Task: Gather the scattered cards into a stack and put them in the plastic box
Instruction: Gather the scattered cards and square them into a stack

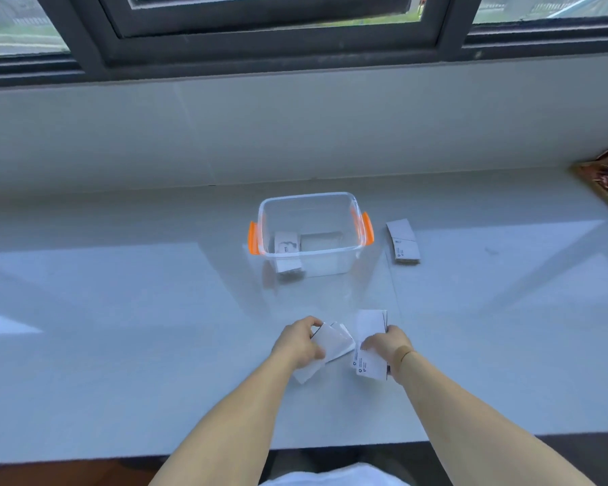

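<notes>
Nearer to us than the clear plastic box, our left hand and right hand each close fingers on fanned cards, a loose stack lying just right of it on the table.

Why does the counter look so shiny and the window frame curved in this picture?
Head view: daylight from the window bounces off the glossy counter in pale patches; the wide-angle lens bows the frame; print on the cards beside the plastic box is too soft to read.
</notes>
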`<state>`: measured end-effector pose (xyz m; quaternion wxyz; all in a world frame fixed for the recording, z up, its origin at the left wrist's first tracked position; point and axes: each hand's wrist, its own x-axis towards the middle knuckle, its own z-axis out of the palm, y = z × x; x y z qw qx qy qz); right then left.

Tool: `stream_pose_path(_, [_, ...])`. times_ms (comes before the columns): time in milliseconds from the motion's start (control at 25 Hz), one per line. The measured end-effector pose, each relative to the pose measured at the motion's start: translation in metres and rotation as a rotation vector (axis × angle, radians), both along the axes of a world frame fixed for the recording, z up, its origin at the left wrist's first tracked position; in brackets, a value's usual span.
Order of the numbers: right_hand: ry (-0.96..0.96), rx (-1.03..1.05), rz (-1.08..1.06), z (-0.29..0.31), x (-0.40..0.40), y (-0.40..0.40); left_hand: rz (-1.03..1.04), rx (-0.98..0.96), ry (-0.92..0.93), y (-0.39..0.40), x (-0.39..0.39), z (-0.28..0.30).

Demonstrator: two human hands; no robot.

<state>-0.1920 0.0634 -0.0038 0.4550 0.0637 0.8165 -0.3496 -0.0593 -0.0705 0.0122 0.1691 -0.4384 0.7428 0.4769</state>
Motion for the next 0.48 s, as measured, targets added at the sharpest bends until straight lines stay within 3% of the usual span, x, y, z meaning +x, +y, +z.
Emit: stream_pose_path(480, [0.060,0.050,-0.155,-0.026,0.012,0.046,-0.300,-0.457,-0.165,0.026,-0.027,-0.017])
